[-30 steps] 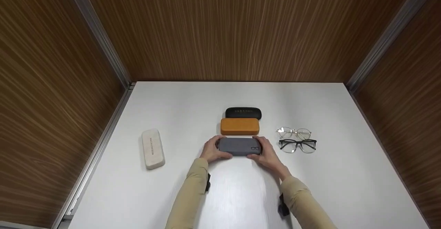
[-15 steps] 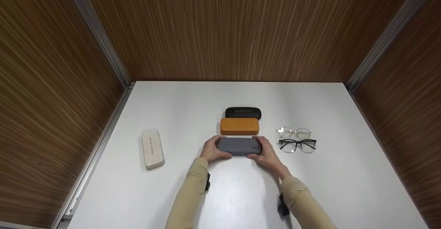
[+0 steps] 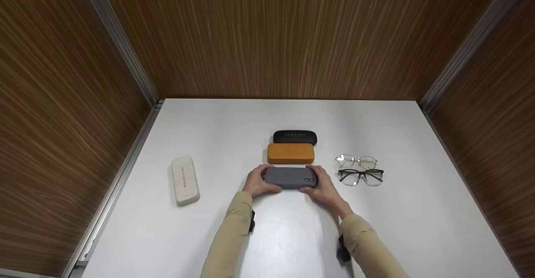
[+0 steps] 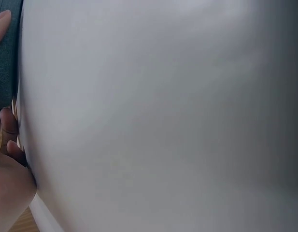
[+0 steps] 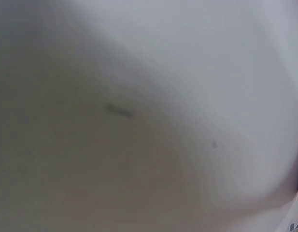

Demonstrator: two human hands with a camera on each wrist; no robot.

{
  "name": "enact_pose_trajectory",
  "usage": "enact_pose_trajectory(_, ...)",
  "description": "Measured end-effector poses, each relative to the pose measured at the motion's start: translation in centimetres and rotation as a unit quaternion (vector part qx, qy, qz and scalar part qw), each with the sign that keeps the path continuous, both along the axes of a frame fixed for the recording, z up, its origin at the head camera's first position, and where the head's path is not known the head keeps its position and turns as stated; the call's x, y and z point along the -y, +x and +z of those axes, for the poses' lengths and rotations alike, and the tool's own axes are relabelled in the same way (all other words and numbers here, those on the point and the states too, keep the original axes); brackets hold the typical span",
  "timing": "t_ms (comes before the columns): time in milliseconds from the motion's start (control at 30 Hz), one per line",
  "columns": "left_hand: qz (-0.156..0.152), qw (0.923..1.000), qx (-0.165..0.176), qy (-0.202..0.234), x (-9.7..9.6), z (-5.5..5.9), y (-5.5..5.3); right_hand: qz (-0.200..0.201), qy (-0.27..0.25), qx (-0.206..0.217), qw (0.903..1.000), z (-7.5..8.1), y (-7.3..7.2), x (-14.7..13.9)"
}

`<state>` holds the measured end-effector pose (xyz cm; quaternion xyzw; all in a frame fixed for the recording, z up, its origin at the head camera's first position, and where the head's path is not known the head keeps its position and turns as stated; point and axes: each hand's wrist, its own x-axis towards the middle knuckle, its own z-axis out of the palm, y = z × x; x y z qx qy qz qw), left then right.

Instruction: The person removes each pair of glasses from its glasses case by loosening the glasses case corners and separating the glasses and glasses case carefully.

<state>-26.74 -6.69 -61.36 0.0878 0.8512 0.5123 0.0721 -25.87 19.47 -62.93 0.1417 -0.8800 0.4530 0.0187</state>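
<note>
The head view covers the full layout. Locate the gray case (image 3: 289,177) near the middle of the desk (image 3: 422,228), its long side running left to right and its glasses mark (image 3: 309,180) at the right end. Your left grip (image 3: 256,182) is closed around the left end, thumb at the near side; your right grip (image 3: 324,187) holds the right end likewise. Just beyond the gray case, across a narrow gap, sits the orange case (image 3: 291,153); the black case (image 3: 295,137) lies directly on its far side. To the right, observe the metal-framed glasses (image 3: 356,159) and, just nearer, the black-framed glasses (image 3: 360,172). The white case (image 3: 185,180) lies well apart at the left. The left wrist view adds the gray case's textured surface, tinted teal, with a fingertip (image 4: 1,25) against it. The right wrist view shows chiefly a blurred brownish area (image 5: 81,159) you cannot identify.
</note>
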Motion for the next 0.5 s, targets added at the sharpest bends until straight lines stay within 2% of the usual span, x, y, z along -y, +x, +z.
enact_pose_trajectory(200,-0.001,0.9999,0.015,-0.003,-0.03,-0.02,-0.03,0.001,0.003,-0.016,0.9999,-0.25,-0.03,0.03)
enact_pose_trajectory(400,0.003,0.9997,0.023,-0.008,-0.08,-0.14,-0.37,0.001,0.018,-0.05,0.9986,-0.57,0.0,0.01)
enact_pose_trajectory(500,0.005,0.9996,0.027,-0.002,-0.13,-0.11,-0.46,-0.001,0.019,-0.04,0.999,-0.45,-0.01,0.02)
